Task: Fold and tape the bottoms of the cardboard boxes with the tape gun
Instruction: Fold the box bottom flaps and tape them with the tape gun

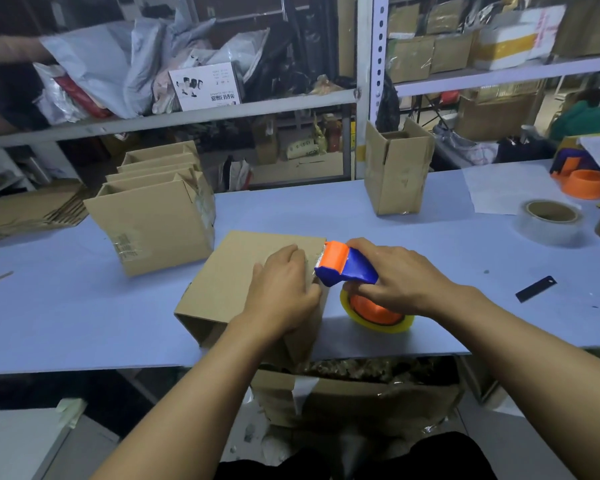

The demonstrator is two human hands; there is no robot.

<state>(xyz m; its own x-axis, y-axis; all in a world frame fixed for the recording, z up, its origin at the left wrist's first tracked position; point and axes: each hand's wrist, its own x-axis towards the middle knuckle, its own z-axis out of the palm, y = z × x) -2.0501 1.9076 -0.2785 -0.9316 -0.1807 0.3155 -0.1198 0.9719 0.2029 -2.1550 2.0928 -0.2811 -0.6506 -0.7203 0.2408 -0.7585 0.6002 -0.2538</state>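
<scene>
A pale blue table (pixel 84 306) stands before cluttered metal shelves (pixel 201 112). The right hand (pixel 399 271) is wrapped around a blue and orange tape gun (pixel 343 266), its orange roller at the right edge of the upturned box (pixel 243 271). The left hand (pixel 281 289) lies on that box's closed bottom, fingers bent at the edge beside the gun. Further left stand a row of open boxes (pixel 156 216), behind a tall box (pixel 397 168), right a loose tape roll (pixel 549 221) and a black blade (pixel 536 288).
</scene>
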